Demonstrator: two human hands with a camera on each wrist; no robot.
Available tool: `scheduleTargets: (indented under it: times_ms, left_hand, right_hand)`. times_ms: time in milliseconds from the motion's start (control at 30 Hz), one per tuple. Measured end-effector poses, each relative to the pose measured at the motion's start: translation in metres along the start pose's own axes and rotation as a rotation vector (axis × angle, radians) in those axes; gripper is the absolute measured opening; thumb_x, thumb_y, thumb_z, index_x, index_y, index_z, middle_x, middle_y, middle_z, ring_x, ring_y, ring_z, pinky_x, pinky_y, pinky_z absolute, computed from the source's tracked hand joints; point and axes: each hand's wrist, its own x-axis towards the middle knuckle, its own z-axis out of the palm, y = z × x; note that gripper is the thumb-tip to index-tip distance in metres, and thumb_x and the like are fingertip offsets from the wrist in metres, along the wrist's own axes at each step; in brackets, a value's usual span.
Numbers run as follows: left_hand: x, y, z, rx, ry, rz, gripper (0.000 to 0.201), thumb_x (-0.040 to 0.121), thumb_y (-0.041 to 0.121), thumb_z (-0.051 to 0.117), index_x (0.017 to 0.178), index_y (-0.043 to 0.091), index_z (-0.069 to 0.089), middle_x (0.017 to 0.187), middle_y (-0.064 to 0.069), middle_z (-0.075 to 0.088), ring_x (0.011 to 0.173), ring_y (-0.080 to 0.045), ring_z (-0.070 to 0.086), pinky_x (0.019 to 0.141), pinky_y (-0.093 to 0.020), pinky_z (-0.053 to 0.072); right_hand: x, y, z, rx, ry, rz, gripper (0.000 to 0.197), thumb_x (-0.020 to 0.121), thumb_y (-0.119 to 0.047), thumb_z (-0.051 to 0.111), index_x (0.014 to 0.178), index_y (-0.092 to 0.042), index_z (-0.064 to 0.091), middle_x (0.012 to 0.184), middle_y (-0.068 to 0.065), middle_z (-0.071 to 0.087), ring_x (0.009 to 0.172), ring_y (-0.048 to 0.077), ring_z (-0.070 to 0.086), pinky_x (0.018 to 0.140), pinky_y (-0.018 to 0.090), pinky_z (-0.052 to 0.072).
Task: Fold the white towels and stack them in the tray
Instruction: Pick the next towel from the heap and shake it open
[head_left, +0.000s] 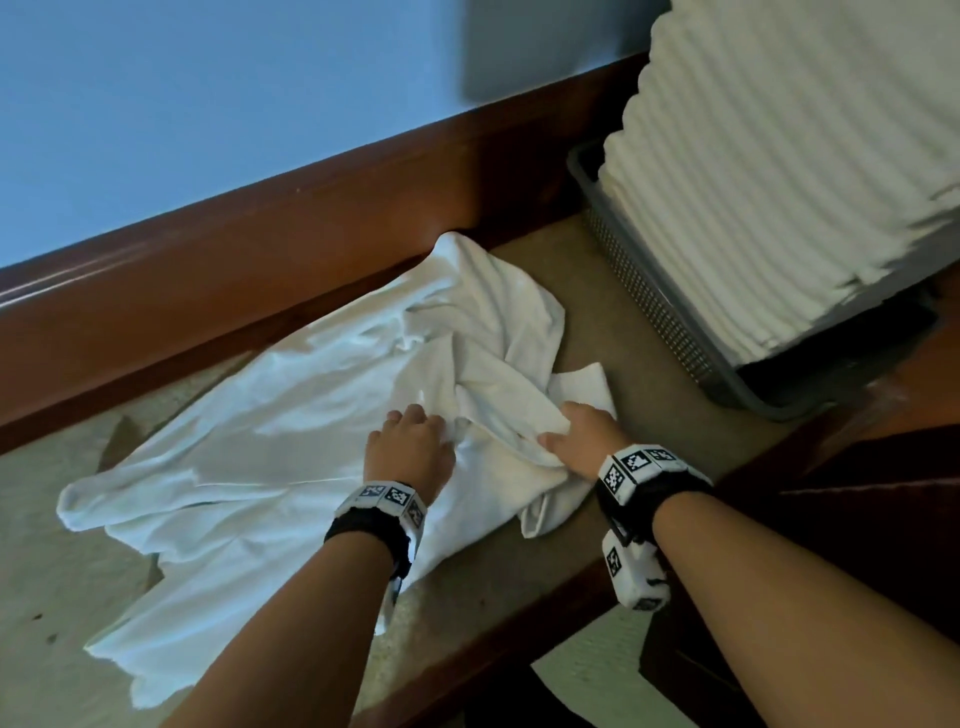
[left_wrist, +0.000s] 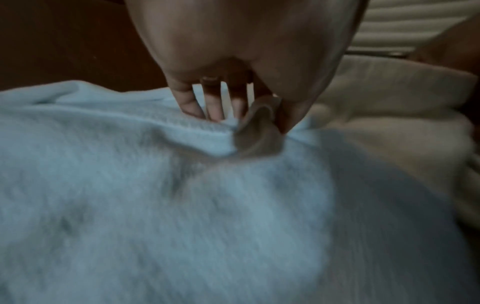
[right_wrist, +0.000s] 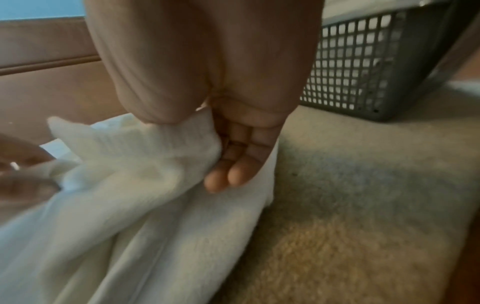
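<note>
Loose white towels (head_left: 270, 415) lie rumpled on the beige tabletop, with a bunched part near the middle. My left hand (head_left: 413, 441) rests on them, and in the left wrist view the left hand (left_wrist: 241, 117) pinches a raised fold of towel (left_wrist: 182, 205) between thumb and fingers. Just to its right, my right hand (head_left: 576, 434) grips the bunched part. In the right wrist view the right hand (right_wrist: 223, 162) has its fingers curled round a wad of towel (right_wrist: 130, 226). The grey mesh tray (head_left: 649, 301) stands at the right, holding a tall stack of folded white towels (head_left: 779, 182).
A brown wooden rail (head_left: 260, 249) runs along the table's far side under a blue wall. The tray's mesh wall (right_wrist: 363, 67) is close to my right hand. Bare beige tabletop (head_left: 597, 322) lies between towels and tray. The table's wooden front edge (head_left: 519, 629) is near my forearms.
</note>
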Motion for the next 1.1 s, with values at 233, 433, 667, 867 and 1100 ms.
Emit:
scheduleTargets:
  times_ms: [233, 433, 667, 867, 1100]
  left_hand:
    - [-0.027, -0.045, -0.063, -0.266, 0.057, 0.061, 0.029, 0.104, 0.033, 0.047, 0.096, 0.013, 0.066, 0.095, -0.008, 0.066, 0.091, -0.032, 0.061, 0.073, -0.035, 0.049]
    - [-0.101, -0.099, -0.139, -0.292, 0.342, 0.041, 0.027, 0.103, 0.02, 0.045, 0.077, 0.014, 0.043, 0.075, -0.003, 0.051, 0.074, -0.029, 0.047, 0.064, -0.034, 0.031]
    - [-0.252, -0.208, -0.21, -0.37, 0.652, -0.003, 0.021, 0.101, 0.017, 0.048, 0.081, 0.009, 0.047, 0.082, -0.011, 0.056, 0.084, -0.036, 0.055, 0.07, -0.037, 0.037]
    - [-0.384, -0.278, -0.274, -0.384, 0.928, -0.014, 0.02, 0.103, 0.022, 0.051, 0.088, 0.01, 0.056, 0.098, -0.026, 0.064, 0.099, -0.044, 0.059, 0.073, -0.037, 0.033]
    - [-0.517, -0.357, -0.318, -0.352, 1.224, -0.188, 0.023, 0.104, 0.022, 0.047, 0.1, 0.002, 0.059, 0.105, -0.032, 0.063, 0.101, -0.048, 0.058, 0.076, -0.043, 0.037]
  right_hand:
    - [-0.042, -0.022, -0.025, -0.09, 0.149, -0.112, 0.018, 0.089, -0.028, 0.067, 0.095, -0.015, 0.056, 0.115, 0.016, 0.064, 0.106, 0.033, 0.06, 0.079, 0.03, 0.045]
    - [-0.116, -0.056, -0.016, -0.096, 0.228, -0.196, 0.04, 0.082, -0.033, 0.077, 0.114, -0.014, 0.063, 0.118, 0.009, 0.064, 0.109, 0.028, 0.06, 0.09, 0.034, 0.05]
    - [-0.231, -0.106, 0.007, -0.265, 0.428, -0.256, 0.029, 0.089, -0.006, 0.057, 0.074, -0.023, 0.039, 0.086, 0.003, 0.051, 0.094, 0.031, 0.06, 0.075, 0.039, 0.046]
    - [-0.345, -0.179, -0.037, -0.305, 0.667, -0.389, 0.025, 0.089, -0.016, 0.065, 0.072, -0.02, 0.047, 0.074, 0.001, 0.053, 0.076, 0.029, 0.059, 0.059, 0.031, 0.037]
    - [-0.417, -0.253, -0.044, 0.028, 0.864, -0.545, 0.025, 0.086, -0.005, 0.063, 0.072, -0.015, 0.045, 0.07, 0.009, 0.055, 0.07, 0.03, 0.051, 0.06, 0.033, 0.034]
